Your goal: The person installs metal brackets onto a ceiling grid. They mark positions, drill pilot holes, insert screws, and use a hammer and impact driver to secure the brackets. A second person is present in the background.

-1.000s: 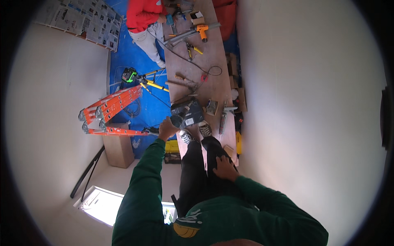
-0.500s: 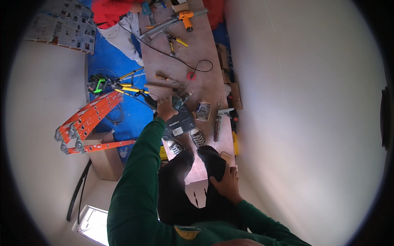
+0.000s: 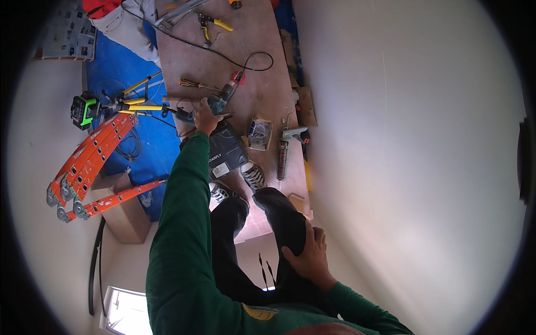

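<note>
The fingers of the left hand (image 3: 205,118) are curled about the body of a corded power tool (image 3: 216,103) that lies on the brown board (image 3: 262,84) on the floor, just beyond a dark tool case (image 3: 226,149); whether the tool is already lifted clear of the board cannot be told. The right hand (image 3: 309,254) holds nothing: its fingers lie spread and flat on the person's own right thigh, well apart from the work. In my judgement the pick-up is at its start: the grasp is made, but the tool sits where it lay, its black cable (image 3: 223,53) running loose across the board toward the top of the view. Nothing shows the tool applied to any workpiece. Beside the left hand lies a screwdriver (image 3: 192,84); to the right of the case stand a small open box (image 3: 259,133) and a caulking gun (image 3: 286,146). Farther off, a folded orange ladder (image 3: 92,162) and a green laser level on a yellow tripod (image 3: 85,108) rest on a blue sheet (image 3: 120,67).
</note>
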Action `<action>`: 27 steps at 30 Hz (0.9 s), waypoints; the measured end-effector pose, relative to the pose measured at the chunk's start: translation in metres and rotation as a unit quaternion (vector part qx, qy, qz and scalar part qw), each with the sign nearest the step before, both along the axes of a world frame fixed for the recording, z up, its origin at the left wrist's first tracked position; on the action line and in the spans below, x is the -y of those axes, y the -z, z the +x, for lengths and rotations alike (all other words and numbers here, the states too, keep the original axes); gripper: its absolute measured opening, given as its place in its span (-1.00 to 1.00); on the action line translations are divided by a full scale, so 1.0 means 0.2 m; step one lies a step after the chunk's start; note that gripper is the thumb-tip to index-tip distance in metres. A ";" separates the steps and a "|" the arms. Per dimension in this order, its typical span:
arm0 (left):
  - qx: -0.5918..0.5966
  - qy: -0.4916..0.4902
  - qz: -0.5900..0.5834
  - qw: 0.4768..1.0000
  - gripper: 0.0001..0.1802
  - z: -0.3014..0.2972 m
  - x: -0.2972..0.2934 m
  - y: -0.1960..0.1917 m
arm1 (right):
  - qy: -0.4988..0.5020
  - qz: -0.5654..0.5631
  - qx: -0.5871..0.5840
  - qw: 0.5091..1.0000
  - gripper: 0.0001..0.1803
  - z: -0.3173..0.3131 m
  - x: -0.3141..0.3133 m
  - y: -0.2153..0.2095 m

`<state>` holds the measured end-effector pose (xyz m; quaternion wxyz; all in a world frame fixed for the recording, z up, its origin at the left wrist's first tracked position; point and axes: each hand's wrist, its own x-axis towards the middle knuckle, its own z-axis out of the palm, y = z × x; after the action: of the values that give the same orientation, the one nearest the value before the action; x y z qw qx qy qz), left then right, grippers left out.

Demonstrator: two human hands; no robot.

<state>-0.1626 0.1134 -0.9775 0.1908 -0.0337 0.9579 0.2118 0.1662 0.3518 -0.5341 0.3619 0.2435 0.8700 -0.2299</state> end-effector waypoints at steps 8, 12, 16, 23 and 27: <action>0.087 -0.040 0.219 0.971 -0.32 0.23 0.12 -0.30 | -0.030 -0.005 0.035 0.999 0.19 -0.01 0.02 -0.01; 0.131 -0.020 0.268 0.954 -0.41 0.72 0.35 -0.57 | -0.036 -0.027 0.061 0.997 0.20 -0.02 0.05 -0.04; 0.242 -0.104 0.219 0.940 -0.45 1.22 0.61 -1.08 | -0.079 -0.020 0.084 0.993 0.20 -0.01 0.09 -0.04; 0.132 -0.178 0.367 0.903 -0.40 1.13 0.76 -2.67 | -0.070 -0.041 0.022 0.996 0.07 0.01 0.07 0.02; -0.223 -0.099 0.183 0.952 -0.55 0.82 0.80 -3.78 | -0.051 -0.049 0.019 0.997 -0.02 -0.05 -0.03 -0.03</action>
<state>0.0006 -0.0456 -0.2217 -0.0464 -0.0449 0.9128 0.4033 0.1555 0.3570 -0.5285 0.4010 0.1855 0.8620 -0.2485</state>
